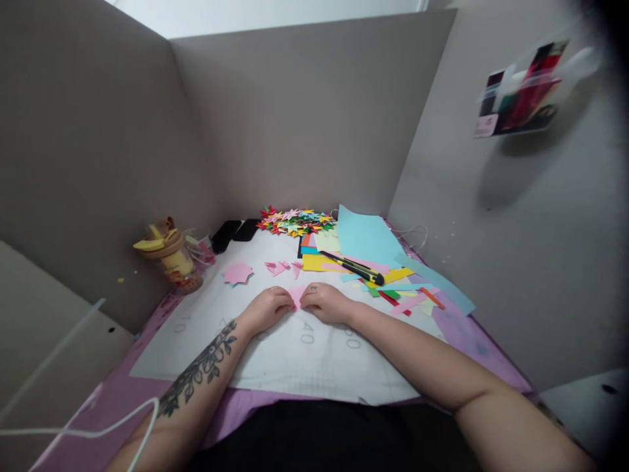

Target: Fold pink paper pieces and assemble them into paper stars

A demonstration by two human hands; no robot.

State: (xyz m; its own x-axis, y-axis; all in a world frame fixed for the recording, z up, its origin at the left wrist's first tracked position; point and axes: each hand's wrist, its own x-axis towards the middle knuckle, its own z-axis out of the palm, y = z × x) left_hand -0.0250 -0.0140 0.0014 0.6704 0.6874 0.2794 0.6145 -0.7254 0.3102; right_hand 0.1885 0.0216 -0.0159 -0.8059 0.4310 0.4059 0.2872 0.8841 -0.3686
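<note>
Left fingers [285,300], right fingers [309,299] pinching pink paper [297,294]; cutter [354,267] (black-yellow) across coloured strips [410,303], star pile [297,223] behind.

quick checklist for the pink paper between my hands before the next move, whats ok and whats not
1. Left hand and right hand both on the pink paper: ok.
2. Edges of that paper aligned: cannot tell, hands cover part.
3. Utility knife away from both hands: ok, it lies beyond them on coloured sheets.
4. Knife blade retracted: cannot tell, too small.
5. Loose paper strips sorted: not ok, different colours overlap at the right.
</note>
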